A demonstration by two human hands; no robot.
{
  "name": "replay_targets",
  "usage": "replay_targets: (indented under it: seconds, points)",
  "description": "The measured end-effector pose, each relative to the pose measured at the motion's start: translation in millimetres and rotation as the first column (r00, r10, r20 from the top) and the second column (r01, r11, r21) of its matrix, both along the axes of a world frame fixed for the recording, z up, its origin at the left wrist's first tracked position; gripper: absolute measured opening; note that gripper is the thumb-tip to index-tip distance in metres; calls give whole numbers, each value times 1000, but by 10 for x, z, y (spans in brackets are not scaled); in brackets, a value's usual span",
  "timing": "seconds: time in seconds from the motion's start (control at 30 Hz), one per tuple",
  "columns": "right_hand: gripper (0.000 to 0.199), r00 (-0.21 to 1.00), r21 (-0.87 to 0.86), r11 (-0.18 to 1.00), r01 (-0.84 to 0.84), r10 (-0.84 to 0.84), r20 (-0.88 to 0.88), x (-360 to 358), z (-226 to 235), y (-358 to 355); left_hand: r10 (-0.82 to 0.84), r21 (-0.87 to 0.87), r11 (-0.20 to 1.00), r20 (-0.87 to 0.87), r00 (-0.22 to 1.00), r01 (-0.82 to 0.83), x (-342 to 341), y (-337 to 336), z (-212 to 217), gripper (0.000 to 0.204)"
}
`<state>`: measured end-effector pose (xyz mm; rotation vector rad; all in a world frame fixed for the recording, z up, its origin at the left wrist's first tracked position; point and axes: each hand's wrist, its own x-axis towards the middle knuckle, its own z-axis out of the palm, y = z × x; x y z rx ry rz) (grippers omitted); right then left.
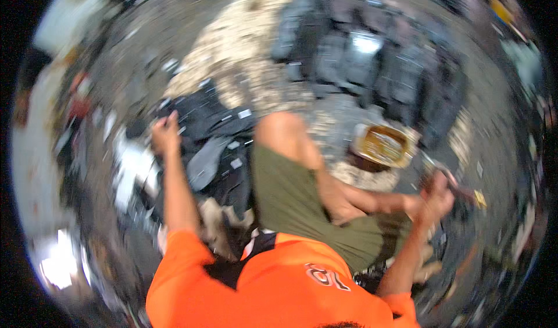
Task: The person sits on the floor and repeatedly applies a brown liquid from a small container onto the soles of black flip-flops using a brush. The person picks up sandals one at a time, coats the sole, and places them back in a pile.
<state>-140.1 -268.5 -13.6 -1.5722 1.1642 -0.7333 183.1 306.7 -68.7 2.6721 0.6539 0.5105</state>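
Littered grey floor (116,78), blurred, left hand (165,133) fingers pinching dark fabric scraps (212,130), right hand (437,197) fingers closed around thin tool (456,185), amber-filled tin (382,145) far-right

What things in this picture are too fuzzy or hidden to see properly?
- Head view: the right hand grips a thin tool; motion blur hides its kind.
- The left hand touches the dark pieces; blur hides whether it grips one.
- The tin holds something brownish, too blurred to tell.
- Scraps on the floor are smeared by blur.
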Motion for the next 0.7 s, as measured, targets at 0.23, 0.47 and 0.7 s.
replay_targets:
  seconds: [0.23, 0.47, 0.7]
  points:
    - [33, 911, -31, 970, -243, 239, 337, 527, -49, 114, -830, 32, 497, -274, 486, 867, -176, -557, -295, 78]
    - [40, 861, -101, 864, -494, 470, -193, 467, -758, -275, -752, -113, 658, -127, 646, 744, -222, -535, 28, 66]
    - [41, 625, -341, 566, -750, 437, -647, 850, -1564, -410, -806, -471, 349, 290, 516, 810, -984, -1483, 404, 40]
